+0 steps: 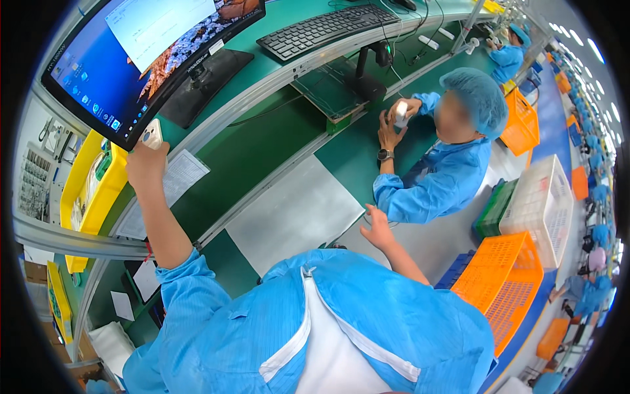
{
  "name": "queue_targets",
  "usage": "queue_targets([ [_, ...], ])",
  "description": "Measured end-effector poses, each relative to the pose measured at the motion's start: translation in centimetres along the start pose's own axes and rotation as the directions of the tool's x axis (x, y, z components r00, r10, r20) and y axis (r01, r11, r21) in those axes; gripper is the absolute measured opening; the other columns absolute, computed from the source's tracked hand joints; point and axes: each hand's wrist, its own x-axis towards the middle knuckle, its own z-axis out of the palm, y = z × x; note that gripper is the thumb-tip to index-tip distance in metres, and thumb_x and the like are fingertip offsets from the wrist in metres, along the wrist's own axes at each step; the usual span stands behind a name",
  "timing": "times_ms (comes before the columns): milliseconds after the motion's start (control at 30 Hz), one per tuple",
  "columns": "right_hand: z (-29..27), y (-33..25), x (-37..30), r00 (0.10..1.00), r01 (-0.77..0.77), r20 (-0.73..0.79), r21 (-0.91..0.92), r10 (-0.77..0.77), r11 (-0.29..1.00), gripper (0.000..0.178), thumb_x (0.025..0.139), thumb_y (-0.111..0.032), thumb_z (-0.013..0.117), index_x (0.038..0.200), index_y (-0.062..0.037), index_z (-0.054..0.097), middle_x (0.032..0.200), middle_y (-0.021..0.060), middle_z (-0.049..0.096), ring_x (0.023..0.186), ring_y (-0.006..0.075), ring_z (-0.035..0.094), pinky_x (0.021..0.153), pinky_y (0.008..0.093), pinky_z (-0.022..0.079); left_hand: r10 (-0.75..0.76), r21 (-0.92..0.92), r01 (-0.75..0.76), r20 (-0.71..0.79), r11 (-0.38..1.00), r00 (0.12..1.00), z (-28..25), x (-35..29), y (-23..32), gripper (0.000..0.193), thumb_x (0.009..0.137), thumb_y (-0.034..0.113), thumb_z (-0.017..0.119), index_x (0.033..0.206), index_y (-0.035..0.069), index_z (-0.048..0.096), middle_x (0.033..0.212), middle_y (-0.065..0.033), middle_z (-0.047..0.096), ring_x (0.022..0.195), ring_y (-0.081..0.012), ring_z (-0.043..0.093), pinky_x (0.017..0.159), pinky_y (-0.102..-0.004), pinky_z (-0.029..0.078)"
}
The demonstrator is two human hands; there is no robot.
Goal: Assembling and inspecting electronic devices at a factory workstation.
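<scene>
Above the green bench [348, 148], the monitor [131, 72] stood high, maybe so you could see it. Beside it, a yellow bin [110, 190] held white and green things [103, 165]. Your left hand [146, 161] pinched a white gadget [152, 133] by the monitor's corner, likely to steady it; your right hand [378, 230] was spread, seemingly empty.

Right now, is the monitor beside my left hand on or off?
On: the monitor is lit, showing a blue desktop, icons and a pale window.

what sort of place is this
Probably a factory assembly floor: a co-worker wearing a blue hairnet and smock is at a green-topped workbench, with orange plastic crates nearby.
</scene>
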Motion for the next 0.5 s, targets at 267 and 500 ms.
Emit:
queue_targets([
  [267,1.3,0.0,0.8,0.993,0.078,0.087,0.0,-0.078,0.997,0.055,0.07,-0.013,0.065,0.12,-0.0044,0.044,0.105,0.0176,0.052,0.103,0.0351,0.048,0.091,0.0432,0.039,0.031,0.098,-0.037,0.054,0.994,0.998,0.8,0.3,-0.7,0.067,0.075,0.047,0.055,0.123,0.001,0.05,0.102,-0.022,0.064,0.098,-0.0343,0.062,0.09,-0.0414,0.045],
  [500,2.0,-1.2,1.1,0.949,-0.018,0.315,0.031,0.007,0.999,0.05,0.072,-0.016,0.064,0.118,-0.0049,0.049,0.109,0.0171,0.055,0.107,0.0353,0.049,0.092,0.0432,0.041,0.053,0.208,-0.075,0.107,0.975,0.993,0.4,0.2,-0.7,0.056,0.079,0.05,0.049,0.109,0.005,0.062,0.102,-0.0161,0.066,0.095,-0.0315,0.063,0.084,-0.0409,0.049],
])
